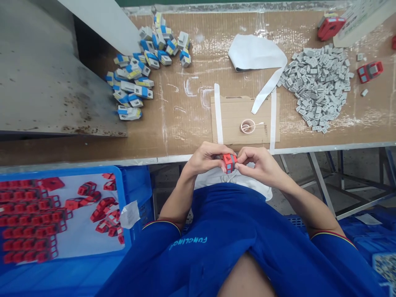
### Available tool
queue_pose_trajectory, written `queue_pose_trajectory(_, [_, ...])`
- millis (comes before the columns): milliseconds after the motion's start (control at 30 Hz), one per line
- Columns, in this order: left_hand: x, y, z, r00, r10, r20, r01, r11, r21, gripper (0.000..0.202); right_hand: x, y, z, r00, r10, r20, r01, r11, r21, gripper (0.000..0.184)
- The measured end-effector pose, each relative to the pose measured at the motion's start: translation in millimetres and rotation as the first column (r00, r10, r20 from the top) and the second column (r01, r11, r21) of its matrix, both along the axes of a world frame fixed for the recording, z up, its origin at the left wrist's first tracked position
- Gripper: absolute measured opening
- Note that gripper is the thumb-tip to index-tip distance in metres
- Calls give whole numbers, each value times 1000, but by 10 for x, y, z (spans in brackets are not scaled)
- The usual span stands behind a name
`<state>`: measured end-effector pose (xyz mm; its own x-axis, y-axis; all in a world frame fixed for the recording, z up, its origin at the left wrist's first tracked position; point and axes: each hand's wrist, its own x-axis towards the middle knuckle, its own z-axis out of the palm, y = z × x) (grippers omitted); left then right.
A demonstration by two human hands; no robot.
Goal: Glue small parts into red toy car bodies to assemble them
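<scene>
Between my two hands, just off the table's front edge, is a small red toy vehicle body (229, 162) with grey trim and pale blue windows. The fingers of my left hand (206, 158) pinch it from the left. My right hand (259, 165) grips its right side with thumb and fingertips; whether a small part is also between them is hidden. Beyond the hands lies a cardboard sheet (235, 119) held by white tape strips. On it stands a small round cup (248, 126) with a thin white stick across its rim.
Grey small plastic parts (321, 82) are heaped at the right, near red toy vehicles (370, 72). White-blue-yellow toy pieces (139, 74) lie at the left beside a metal box (46, 74). A white cloth (256, 53) rests behind the cardboard. A blue crate (121, 198) at lower left holds red parts.
</scene>
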<state>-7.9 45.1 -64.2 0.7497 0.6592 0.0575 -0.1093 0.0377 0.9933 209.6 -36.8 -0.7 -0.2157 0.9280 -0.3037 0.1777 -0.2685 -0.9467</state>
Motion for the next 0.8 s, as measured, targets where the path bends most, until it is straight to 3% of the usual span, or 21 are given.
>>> queue_pose_trajectory(200, [60, 3, -25, 993, 99, 60, -93, 990, -107, 45, 6, -31, -37, 995, -76, 58, 68, 988, 137, 10])
queue_pose_trajectory(433, [83, -38, -80, 986, 148, 70, -128, 963, -237, 48, 1, -55, -89, 967, -185, 176, 118, 935, 335, 8])
queue_pose_trajectory(800, [90, 28, -14, 996, 82, -21, -85, 974, -212, 53, 4, -1, -39, 980, -82, 181, 21, 949, 316, 11])
